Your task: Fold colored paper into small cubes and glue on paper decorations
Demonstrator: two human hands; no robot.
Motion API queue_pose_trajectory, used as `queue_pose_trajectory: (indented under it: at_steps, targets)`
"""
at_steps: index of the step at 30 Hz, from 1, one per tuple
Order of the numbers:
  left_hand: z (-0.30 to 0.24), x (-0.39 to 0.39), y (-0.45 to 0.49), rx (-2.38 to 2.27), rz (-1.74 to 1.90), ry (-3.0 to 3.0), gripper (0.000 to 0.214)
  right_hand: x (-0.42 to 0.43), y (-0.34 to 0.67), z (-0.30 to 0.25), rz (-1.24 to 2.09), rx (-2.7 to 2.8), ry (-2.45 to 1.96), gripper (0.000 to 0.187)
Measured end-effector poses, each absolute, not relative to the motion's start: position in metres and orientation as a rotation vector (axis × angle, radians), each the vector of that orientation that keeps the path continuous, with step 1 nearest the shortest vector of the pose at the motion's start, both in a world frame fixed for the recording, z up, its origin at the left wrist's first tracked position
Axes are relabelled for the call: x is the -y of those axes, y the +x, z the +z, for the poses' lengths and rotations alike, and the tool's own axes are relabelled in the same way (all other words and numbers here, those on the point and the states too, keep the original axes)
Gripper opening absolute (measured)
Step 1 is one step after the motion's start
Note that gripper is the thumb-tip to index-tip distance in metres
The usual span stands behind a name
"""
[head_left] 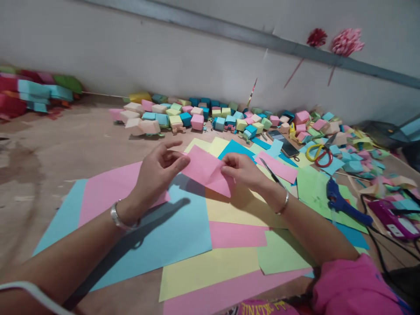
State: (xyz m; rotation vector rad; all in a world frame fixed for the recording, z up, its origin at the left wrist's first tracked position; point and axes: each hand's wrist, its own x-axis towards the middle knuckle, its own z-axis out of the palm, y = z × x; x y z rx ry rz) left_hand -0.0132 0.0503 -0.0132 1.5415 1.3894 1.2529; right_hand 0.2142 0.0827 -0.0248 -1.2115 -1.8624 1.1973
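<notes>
White wall (131, 48), grey metal rail (229, 31) running diagonally across it, two paper flowers (347, 41) on it at right. Floor (65, 144) bare tan, dark stain (16, 168) at left. Soft, even light.

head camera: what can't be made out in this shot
1. Head view: folds of the pink paper at its ends, covered by the left hand and right hand that pinch it.
2. Head view: phone screen, too small and dark to read.
3. Head view: coloured stacks far left, blurred and cut by the frame edge.
4. Head view: printed lettering at the bottom, cut off by the frame edge.
</notes>
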Motion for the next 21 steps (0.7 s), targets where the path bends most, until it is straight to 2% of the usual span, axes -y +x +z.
queue_pose_trajectory:
  at_steps: [5,9,11,15,19,21]
  targets:
    - [-0.014,-0.058,-0.020,-1.276,1.234,1.408,0.076,-0.085,0.213,-0.029,1.559,1.438,-1.122,0.022]
    - [-0.006,-0.058,-0.026,-1.145,1.351,1.451,0.068,-0.080,0.211,-0.026,1.648,1.269,-1.029,0.029]
    - [0.001,-0.059,-0.030,-1.178,1.322,1.495,0.062,-0.076,0.210,-0.025,1.601,1.293,-1.037,0.031]
    - [0.001,-0.066,-0.041,-1.600,0.971,1.830,0.032,-0.070,0.206,-0.029,1.281,1.557,-1.168,0.042]
    - [-0.011,-0.065,-0.037,-1.835,0.763,2.430,0.016,-0.062,0.199,-0.037,1.194,1.907,-1.223,0.026]
    - [-0.013,-0.054,-0.027,-1.873,0.636,2.675,0.018,-0.057,0.196,-0.038,1.128,2.013,-1.296,0.029]
